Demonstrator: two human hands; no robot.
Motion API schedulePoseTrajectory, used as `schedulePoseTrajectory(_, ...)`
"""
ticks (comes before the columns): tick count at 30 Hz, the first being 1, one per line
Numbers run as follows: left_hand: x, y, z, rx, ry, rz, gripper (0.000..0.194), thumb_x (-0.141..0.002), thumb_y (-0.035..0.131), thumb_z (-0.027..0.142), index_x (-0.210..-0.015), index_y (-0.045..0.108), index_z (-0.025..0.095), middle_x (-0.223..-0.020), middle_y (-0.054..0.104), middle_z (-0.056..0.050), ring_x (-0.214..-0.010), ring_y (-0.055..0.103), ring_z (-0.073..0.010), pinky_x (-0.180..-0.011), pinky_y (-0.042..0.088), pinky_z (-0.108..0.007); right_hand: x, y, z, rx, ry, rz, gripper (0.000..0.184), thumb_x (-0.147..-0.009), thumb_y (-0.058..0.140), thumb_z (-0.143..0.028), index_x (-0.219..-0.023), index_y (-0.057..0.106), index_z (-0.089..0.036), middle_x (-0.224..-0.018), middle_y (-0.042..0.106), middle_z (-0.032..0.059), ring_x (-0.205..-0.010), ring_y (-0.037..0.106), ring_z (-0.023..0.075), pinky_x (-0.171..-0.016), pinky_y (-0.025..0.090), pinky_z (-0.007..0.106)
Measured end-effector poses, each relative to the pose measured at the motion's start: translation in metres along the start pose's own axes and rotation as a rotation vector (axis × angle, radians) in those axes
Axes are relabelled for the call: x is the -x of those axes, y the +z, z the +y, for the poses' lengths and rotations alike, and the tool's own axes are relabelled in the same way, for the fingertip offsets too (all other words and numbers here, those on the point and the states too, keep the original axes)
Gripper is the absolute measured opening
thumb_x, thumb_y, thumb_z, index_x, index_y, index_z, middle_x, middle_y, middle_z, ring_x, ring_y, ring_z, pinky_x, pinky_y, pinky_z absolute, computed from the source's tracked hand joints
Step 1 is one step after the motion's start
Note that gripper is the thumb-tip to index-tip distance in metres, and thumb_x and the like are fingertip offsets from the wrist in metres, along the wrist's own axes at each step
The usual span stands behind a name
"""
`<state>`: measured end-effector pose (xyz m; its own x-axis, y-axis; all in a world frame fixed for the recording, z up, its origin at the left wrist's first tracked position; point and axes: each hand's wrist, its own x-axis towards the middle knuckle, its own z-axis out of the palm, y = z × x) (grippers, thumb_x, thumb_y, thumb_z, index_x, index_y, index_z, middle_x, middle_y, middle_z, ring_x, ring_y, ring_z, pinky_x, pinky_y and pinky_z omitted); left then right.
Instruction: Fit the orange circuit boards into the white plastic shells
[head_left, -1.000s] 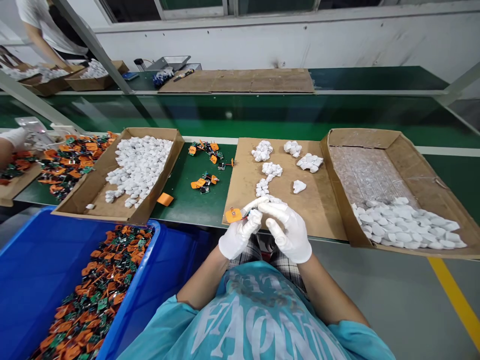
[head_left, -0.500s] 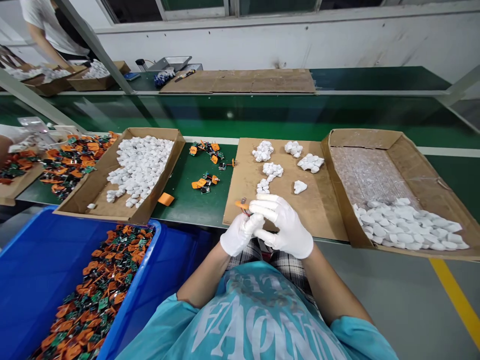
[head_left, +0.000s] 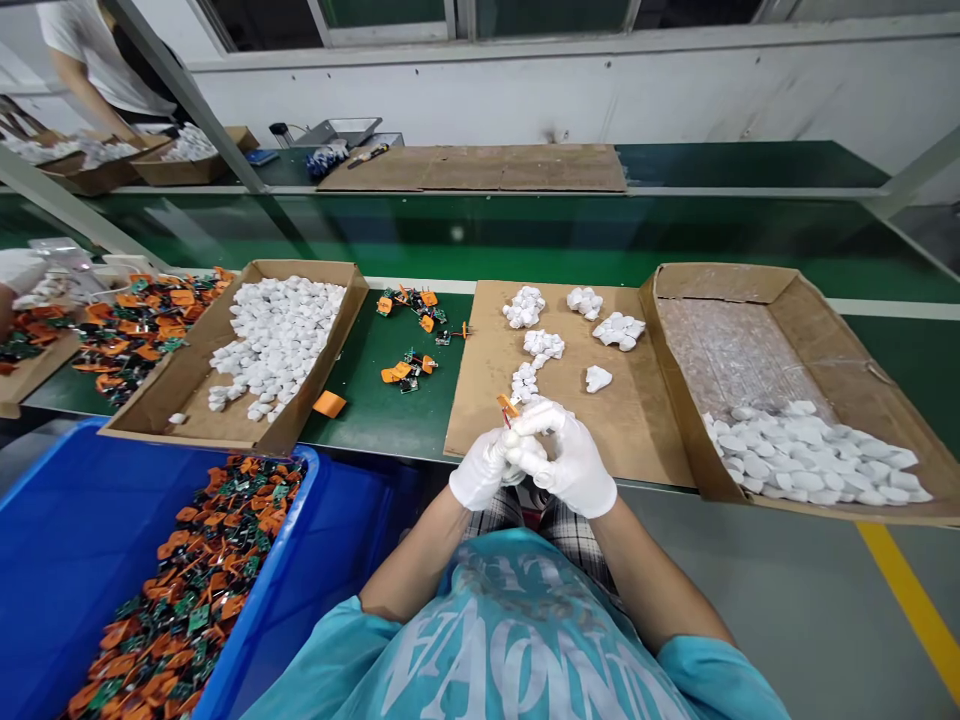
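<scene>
Nearest, the gloved left hand (head_left: 478, 470) has its fingers closed around a wired part, whose orange tab (head_left: 508, 405) and red wires stick up above the fingertips; the right hand (head_left: 581, 470) curls in against them, and whether it grips anything is hidden. The part looks light, its tab fairly stiff, its wires thin and easily strained, so the tab or body seems the safer hold. Beyond, white pieces (head_left: 525, 307) lie clustered on a cardboard sheet (head_left: 630, 420), probably light and smooth enough to slip in gloves, best pinched by their edges.
</scene>
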<state>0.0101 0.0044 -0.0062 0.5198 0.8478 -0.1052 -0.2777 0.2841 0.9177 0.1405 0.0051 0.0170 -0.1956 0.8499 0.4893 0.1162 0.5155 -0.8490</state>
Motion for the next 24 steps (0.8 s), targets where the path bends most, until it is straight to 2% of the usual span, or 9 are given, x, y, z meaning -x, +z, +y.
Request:
schedulePoseTrajectory(3,-0.002,0.002,-0.005,-0.018,-0.031,0.033,0.072,-0.057,0.052,0.088,-0.047,0.044,0.017,-0.038,0.033,0.005,-0.036,0.027,-0.0050,-0.039,0.019,-0.023,0.001,0.005,0.000,-0.070,0.078,0.039,0.024,-0.077,0.071,-0.041,-0.077,0.054,-0.023,-0.077,0.058,-0.0001,-0.073,0.060,0.0171,-0.069,0.049,0.034)
schedulePoseTrajectory(5,-0.003,0.003,-0.009,-0.032,-0.047,0.095,0.072,-0.059,0.048,0.089,-0.050,0.044,0.017,-0.036,0.029,0.007,-0.035,0.022,-0.0044,-0.038,0.018,-0.023,0.001,0.006,0.002,-0.004,0.090,0.097,0.022,-0.081,0.066,-0.040,-0.075,0.054,-0.023,-0.073,0.057,-0.0005,-0.070,0.058,0.0165,-0.068,0.048,0.033)
schedulePoseTrajectory(7,-0.004,0.004,-0.009,-0.041,-0.067,0.177,0.073,-0.064,0.040,0.090,-0.052,0.046,0.018,-0.036,0.027,0.007,-0.034,0.020,-0.0050,-0.038,0.018,-0.023,-0.001,0.004,0.005,0.127,0.029,0.102,0.017,-0.085,0.062,-0.038,-0.079,0.058,-0.023,-0.077,0.060,0.0015,-0.074,0.060,0.0177,-0.072,0.049,0.035)
schedulePoseTrajectory(9,-0.005,0.004,-0.004,-0.048,-0.093,0.233,0.076,-0.066,0.034,0.090,-0.059,0.053,0.017,-0.040,0.034,0.005,-0.036,0.025,-0.0064,-0.039,0.019,-0.023,-0.003,0.000,0.010,0.263,-0.078,0.032,0.017,-0.084,0.063,-0.039,-0.089,0.062,-0.022,-0.090,0.065,0.0054,-0.086,0.062,0.0208,-0.078,0.050,0.038)
schedulePoseTrajectory(12,-0.004,0.003,0.009,-0.115,-0.104,0.188,0.079,-0.064,0.036,0.090,-0.068,0.060,0.015,-0.048,0.044,0.002,-0.041,0.030,-0.0071,-0.041,0.021,-0.024,-0.005,-0.007,0.015,0.425,-0.168,-0.073,0.020,-0.082,0.065,-0.034,-0.099,0.063,-0.023,-0.099,0.066,0.0079,-0.094,0.062,0.0233,-0.081,0.051,0.039)
schedulePoseTrajectory(15,-0.003,0.000,0.020,-0.191,-0.097,0.132,0.070,-0.065,0.048,0.085,-0.067,0.059,0.015,-0.048,0.041,0.004,-0.042,0.025,-0.0056,-0.042,0.018,-0.023,-0.005,-0.010,0.015,0.481,-0.193,-0.123,0.026,-0.083,0.061,-0.026,-0.109,0.061,-0.022,-0.099,0.067,0.0080,-0.092,0.063,0.0228,-0.079,0.053,0.038)
schedulePoseTrajectory(18,-0.012,-0.011,0.024,-0.193,-0.150,0.101,0.069,-0.069,0.042,0.084,-0.063,0.054,0.016,-0.043,0.034,0.006,-0.039,0.021,-0.0054,-0.041,0.015,-0.023,-0.012,-0.013,0.013,0.536,-0.195,-0.165,0.029,-0.085,0.060,-0.026,-0.113,0.060,-0.022,-0.094,0.068,0.0077,-0.086,0.064,0.0222,-0.076,0.053,0.037)
schedulePoseTrajectory(21,-0.034,-0.026,0.025,-0.204,-0.222,0.074,0.078,-0.068,0.017,0.091,-0.053,0.047,0.020,-0.035,0.029,0.005,-0.032,0.021,-0.0073,-0.037,0.013,-0.025,-0.041,-0.020,0.018,0.595,-0.147,-0.202,0.020,-0.084,0.059,-0.024,-0.103,0.065,-0.024,-0.088,0.069,0.0046,-0.079,0.063,0.0206,-0.075,0.052,0.036)
schedulePoseTrajectory(24,-0.055,-0.041,0.026,-0.265,-0.109,0.247,0.081,-0.079,0.013,0.081,-0.065,0.059,0.016,-0.035,0.033,0.004,-0.032,0.024,-0.0086,-0.038,0.017,-0.025,-0.101,-0.036,0.038,0.622,-0.031,-0.087,0.021,-0.081,0.059,-0.022,-0.101,0.065,-0.023,-0.090,0.070,0.0037,-0.082,0.064,0.0203,-0.079,0.051,0.036)
